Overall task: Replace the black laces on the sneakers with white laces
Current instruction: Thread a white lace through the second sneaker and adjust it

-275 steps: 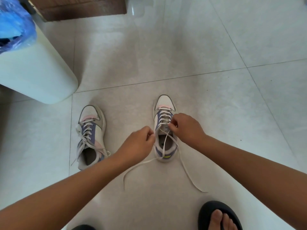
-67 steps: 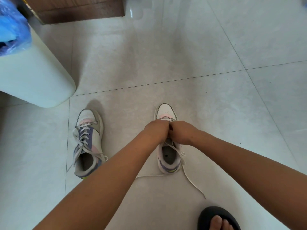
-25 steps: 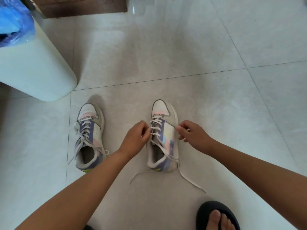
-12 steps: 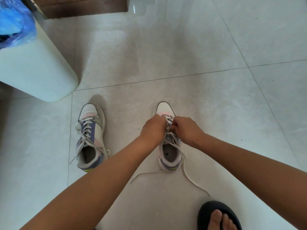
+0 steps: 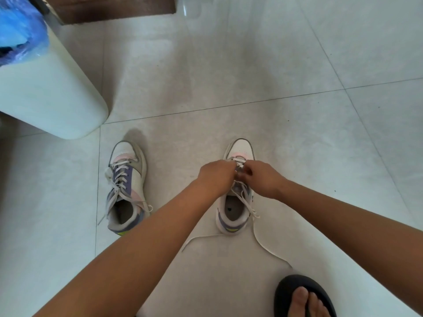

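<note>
Two white, pink and purple sneakers stand on the tiled floor, toes pointing away from me. The right sneaker [image 5: 233, 216] carries a white lace [image 5: 263, 244] whose loose ends trail on the floor behind its heel. My left hand [image 5: 216, 176] and my right hand [image 5: 263, 178] meet over the lacing near its toe, and the fingers of both pinch the lace there. The left sneaker [image 5: 127, 186] stands apart, laced in white with short loose ends. No black lace is in view.
A pale bin [image 5: 45, 94] with a blue bag [image 5: 18, 35] stands at the far left. A brown wooden base [image 5: 114, 8] runs along the top. My foot in a black sandal [image 5: 302, 296] is at the lower right.
A second ago my hands were apart at the sides of the tilted right sneaker. They have come together over the lacing near the toe, and the sneaker stands upright again.
</note>
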`<state>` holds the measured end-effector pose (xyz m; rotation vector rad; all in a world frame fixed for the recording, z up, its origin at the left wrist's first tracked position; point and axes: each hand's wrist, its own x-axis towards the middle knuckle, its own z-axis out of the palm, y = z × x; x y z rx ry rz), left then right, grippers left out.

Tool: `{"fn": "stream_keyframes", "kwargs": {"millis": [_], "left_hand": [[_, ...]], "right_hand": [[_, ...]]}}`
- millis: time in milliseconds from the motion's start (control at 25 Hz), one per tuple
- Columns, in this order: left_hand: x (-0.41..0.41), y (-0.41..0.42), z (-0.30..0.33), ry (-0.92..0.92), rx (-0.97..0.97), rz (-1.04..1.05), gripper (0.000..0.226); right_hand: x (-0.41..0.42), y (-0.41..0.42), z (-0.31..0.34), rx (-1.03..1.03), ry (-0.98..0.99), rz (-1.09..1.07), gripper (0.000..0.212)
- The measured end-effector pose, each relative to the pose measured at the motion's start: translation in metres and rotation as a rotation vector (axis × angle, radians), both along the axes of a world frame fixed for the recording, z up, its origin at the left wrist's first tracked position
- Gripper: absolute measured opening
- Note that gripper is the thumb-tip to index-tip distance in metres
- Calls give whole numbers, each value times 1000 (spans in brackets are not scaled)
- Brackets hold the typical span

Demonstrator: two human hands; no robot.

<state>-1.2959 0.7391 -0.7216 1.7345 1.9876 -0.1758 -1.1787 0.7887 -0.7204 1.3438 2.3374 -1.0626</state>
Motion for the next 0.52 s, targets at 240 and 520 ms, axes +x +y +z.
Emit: {"fn": "stream_keyframes", "kwargs": {"millis": [240, 520], "left_hand": [[-27, -37, -17, -615, 203, 465, 20], [-8, -22, -20, -582, 162, 542, 20]], "right_hand": [[22, -1, -1, -736, 555, -695, 21], [19, -2, -6, -496, 269, -486, 23]]}}
